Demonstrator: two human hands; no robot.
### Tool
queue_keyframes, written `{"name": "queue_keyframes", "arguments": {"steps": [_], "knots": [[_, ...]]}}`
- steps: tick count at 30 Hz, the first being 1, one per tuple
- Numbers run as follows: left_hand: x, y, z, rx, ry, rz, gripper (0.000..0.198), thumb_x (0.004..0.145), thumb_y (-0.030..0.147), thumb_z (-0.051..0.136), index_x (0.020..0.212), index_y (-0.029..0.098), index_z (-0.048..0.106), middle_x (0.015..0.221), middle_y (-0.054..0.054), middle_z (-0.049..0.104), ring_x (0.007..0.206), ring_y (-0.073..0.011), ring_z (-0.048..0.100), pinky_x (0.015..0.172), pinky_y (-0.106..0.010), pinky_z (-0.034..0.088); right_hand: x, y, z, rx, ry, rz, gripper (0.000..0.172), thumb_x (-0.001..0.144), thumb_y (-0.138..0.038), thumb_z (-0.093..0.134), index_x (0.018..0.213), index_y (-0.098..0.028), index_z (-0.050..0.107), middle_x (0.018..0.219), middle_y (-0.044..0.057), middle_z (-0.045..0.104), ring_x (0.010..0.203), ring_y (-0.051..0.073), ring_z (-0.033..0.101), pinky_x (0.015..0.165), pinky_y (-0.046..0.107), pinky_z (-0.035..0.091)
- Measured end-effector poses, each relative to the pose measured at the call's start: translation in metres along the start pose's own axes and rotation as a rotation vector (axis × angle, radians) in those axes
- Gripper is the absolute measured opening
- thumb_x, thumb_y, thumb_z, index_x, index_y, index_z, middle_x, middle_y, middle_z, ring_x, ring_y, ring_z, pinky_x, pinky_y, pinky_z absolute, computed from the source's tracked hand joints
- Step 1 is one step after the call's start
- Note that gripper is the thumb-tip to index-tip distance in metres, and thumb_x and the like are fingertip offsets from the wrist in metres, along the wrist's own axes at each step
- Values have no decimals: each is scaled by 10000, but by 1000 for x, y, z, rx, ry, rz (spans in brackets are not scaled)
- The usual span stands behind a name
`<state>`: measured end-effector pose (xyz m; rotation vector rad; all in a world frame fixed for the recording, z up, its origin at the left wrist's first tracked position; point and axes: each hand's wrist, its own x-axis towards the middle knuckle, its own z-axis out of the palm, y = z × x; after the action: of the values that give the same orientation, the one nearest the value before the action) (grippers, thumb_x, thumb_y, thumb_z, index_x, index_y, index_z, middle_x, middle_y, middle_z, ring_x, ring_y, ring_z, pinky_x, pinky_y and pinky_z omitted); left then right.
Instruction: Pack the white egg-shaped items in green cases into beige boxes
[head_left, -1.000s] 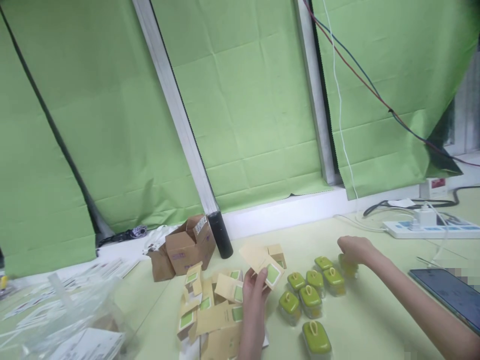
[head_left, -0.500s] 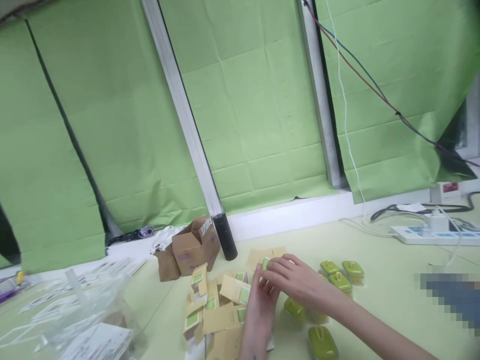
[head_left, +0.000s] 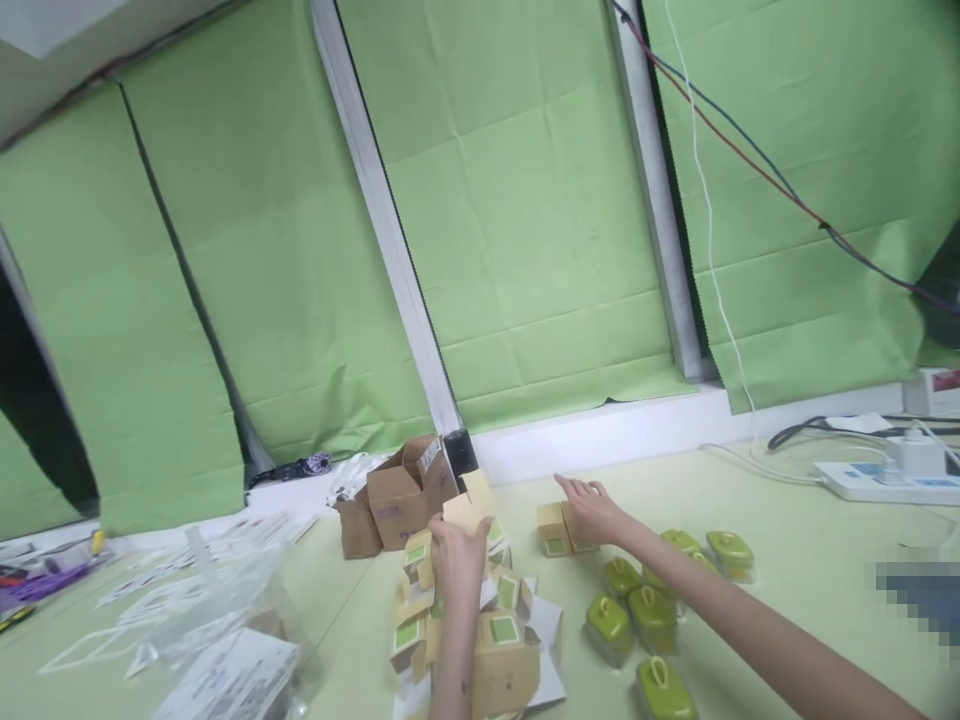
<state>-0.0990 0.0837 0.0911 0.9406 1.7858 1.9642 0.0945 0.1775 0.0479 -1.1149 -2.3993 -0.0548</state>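
My left hand [head_left: 459,552] is closed on a tan carton [head_left: 463,512], which it holds up over a pile of similar tan cartons [head_left: 506,665] with green label panels. Some cartons in the pile look flat or partly folded, with flaps sticking out. My right hand [head_left: 594,510] is at two small folded boxes [head_left: 554,530] standing side by side, and it covers part of the right one. Its fingers stretch out to the left above the boxes; the thumb is hidden. Below the right forearm stand several small green-lidded containers [head_left: 609,622] with loop handles.
An open brown cardboard box [head_left: 397,505] and a black cylinder [head_left: 459,452] stand near the window ledge. At left lie a clear plastic bag [head_left: 217,590] and white printed sheets [head_left: 229,680]. A white power strip [head_left: 862,482] with cables lies at right.
My hands have moved apart from around one small box. The left has gone left and lifted a carton above the pile. The right is now by two folded boxes. The view has shifted slightly.
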Motion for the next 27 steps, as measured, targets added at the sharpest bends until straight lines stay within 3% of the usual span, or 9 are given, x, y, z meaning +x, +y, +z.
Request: {"name": "queue_keyframes", "arguments": {"steps": [3, 5, 6, 10, 12, 15, 18, 22, 27], "knots": [[2, 0, -1, 202, 78, 224, 881, 575, 316, 740, 1303, 78, 304, 1451, -277, 130, 1345, -417, 33, 1020, -586, 141, 1, 15, -1, 29, -66, 38, 297, 894, -304, 519, 1158, -169, 521, 1153, 66, 560, 954, 200, 587, 799, 413, 497], [-4, -5, 6, 376, 32, 423, 765, 694, 361, 624, 1315, 62, 290, 1442, -266, 169, 1343, -397, 79, 1032, -578, 112, -6, 18, -10, 62, -60, 16, 364, 836, -273, 600, 1163, -147, 502, 1137, 85, 561, 967, 220, 573, 790, 404, 493], [-10, -8, 12, 452, -54, 514, 713, 729, 348, 580, 1312, 52, 297, 1416, -265, 235, 1333, -385, 143, 1037, -565, 125, -11, 17, -16, 83, -49, -6, 427, 781, -240, 655, 1160, -139, 488, 1128, 92, 559, 979, 231, 561, 791, 395, 487], [-43, -20, 36, 493, -696, 631, 816, 633, 189, 648, 1356, 134, 275, 1389, -179, 356, 1310, -319, 271, 1040, -471, 250, -40, 3, -44, 186, 4, -106, 518, 643, -112, 692, 1090, -172, 437, 1057, 61, 549, 940, 204, 544, 749, 303, 474], [-57, -19, 43, 423, -838, 628, 771, 663, 169, 616, 1359, 199, 286, 1359, -135, 405, 1266, -276, 351, 1000, -414, 329, -54, -6, -55, 219, 34, -121, 489, 673, -118, 657, 1088, -181, 407, 1054, 60, 534, 882, 183, 552, 693, 275, 474], [-67, -15, 46, 410, -806, 596, 609, 711, 198, 572, 1289, 244, 385, 1225, -99, 513, 1115, -253, 482, 889, -363, 413, -67, -16, -68, 219, 102, -119, 360, 746, -130, 599, 1061, -187, 436, 1032, 67, 550, 897, 204, 549, 735, 314, 456], [-68, -17, 43, 519, -730, 608, 480, 711, 154, 523, 1176, 253, 463, 1090, -73, 556, 980, -245, 531, 774, -346, 447, -72, -21, -80, 233, 64, -122, 231, 821, -242, 566, 1037, -223, 488, 837, 2, 602, 744, 173, 583, 638, 277, 455], [-69, -27, 40, 609, -644, 806, 461, 668, 26, 418, 1086, 219, 450, 1047, -82, 538, 960, -237, 517, 780, -375, 442, -71, -24, -83, 181, 3, -85, 165, 901, -246, 429, 881, -237, 592, 755, -20, 609, 590, 126, 583, 511, 219, 392], [-76, -27, 40, 617, -674, 1052, 478, 679, -3, 382, 1097, 226, 416, 1136, -90, 526, 1022, -239, 490, 806, -392, 443, -67, -26, -64, 101, 53, 21, 140, 825, -188, 508, 766, -186, 635, 861, 35, 572, 515, 116, 557, 458, 235, 342]]}}
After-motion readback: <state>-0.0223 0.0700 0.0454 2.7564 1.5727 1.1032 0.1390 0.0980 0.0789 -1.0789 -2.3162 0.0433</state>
